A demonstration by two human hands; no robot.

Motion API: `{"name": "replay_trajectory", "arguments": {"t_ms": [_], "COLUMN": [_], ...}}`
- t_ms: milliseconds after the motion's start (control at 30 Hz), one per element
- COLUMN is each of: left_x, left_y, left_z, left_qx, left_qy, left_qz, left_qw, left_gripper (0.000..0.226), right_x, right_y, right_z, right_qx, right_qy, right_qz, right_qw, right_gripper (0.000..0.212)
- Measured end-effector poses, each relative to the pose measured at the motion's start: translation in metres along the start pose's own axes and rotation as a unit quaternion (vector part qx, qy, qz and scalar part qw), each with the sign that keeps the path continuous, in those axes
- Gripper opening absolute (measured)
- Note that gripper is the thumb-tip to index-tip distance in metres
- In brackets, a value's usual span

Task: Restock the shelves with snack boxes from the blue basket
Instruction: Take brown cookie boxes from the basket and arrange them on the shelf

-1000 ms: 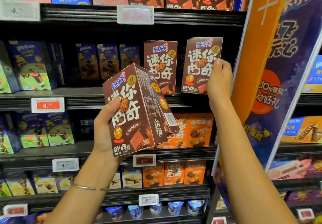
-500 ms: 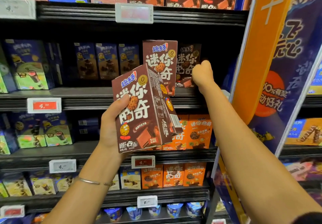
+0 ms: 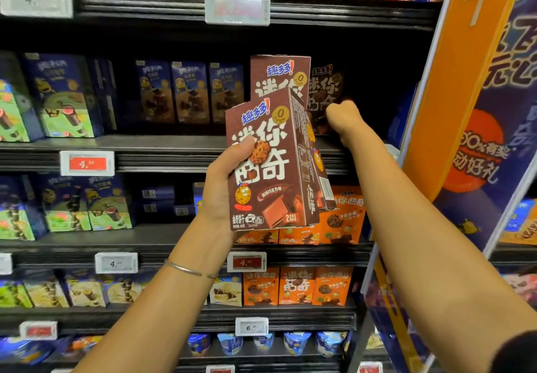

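Left hand: raised in front of the shelf, thumb across the front face of a brown snack box, the other fingers hidden behind it. Box upright, tilted slightly. A second brown box sits flush behind it in the same grip, only its right edge showing.

Right hand: up and right of the left hand, reached into the shelf bay. Looks curled, seen from the wrist side, fingers hidden. It is against the rear box, which stands deep in shadow; can't tell if it's gripping or just pressing.

Front box: same brown type, upright at the shelf edge, just left of the right hand and directly above the held box.

Below the left hand: orange boxes on the next shelf down. Thin bracelet on the left wrist. Orange banner just right of the right arm.
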State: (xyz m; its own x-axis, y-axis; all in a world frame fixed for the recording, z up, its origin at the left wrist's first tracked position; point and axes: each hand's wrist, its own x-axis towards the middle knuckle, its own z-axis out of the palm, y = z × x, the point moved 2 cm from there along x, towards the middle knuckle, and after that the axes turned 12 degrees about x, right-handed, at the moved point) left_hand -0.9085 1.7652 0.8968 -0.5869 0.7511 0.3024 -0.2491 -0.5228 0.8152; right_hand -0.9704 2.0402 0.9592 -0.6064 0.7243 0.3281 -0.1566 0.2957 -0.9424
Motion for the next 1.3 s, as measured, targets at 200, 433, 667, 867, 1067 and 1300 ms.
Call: {"name": "replay_trajectory", "arguments": {"t_ms": [200, 433, 667, 867, 1067, 1300], "left_x": [-0.002, -0.005, -0.010, -0.020, -0.032, -0.040], "left_y": [-0.005, -0.006, -0.002, 0.002, 0.008, 0.003], "left_z": [-0.004, -0.003, -0.010, -0.016, -0.007, -0.010], "left_qx": [0.009, 0.001, 0.022, 0.072, 0.179, 0.263], "left_qy": [-0.009, -0.009, 0.013, 0.102, 0.157, 0.249], "left_qz": [-0.011, -0.024, 0.000, 0.035, 0.106, 0.090], "left_qw": [1.000, 1.000, 1.000, 0.992, 0.965, 0.928], "left_gripper": [0.061, 0.062, 0.051, 0.026, 0.072, 0.086], "right_x": [0.005, 0.009, -0.045, -0.191, -0.254, -0.266], "right_y": [0.006, 0.008, -0.026, -0.043, -0.025, -0.006], "right_z": [-0.008, -0.006, -0.020, -0.016, -0.018, -0.006], "right_qx": [-0.012, -0.049, 0.051, 0.184, 0.226, 0.222], "right_qy": [0.016, 0.021, 0.142, -0.152, -0.254, -0.183], "right_qz": [-0.017, -0.004, -0.070, -0.124, -0.097, -0.114], "right_qw": [1.000, 0.999, 0.986, 0.963, 0.935, 0.951], "right_gripper": [0.028, 0.030, 0.037, 0.029, 0.048, 0.047]}}
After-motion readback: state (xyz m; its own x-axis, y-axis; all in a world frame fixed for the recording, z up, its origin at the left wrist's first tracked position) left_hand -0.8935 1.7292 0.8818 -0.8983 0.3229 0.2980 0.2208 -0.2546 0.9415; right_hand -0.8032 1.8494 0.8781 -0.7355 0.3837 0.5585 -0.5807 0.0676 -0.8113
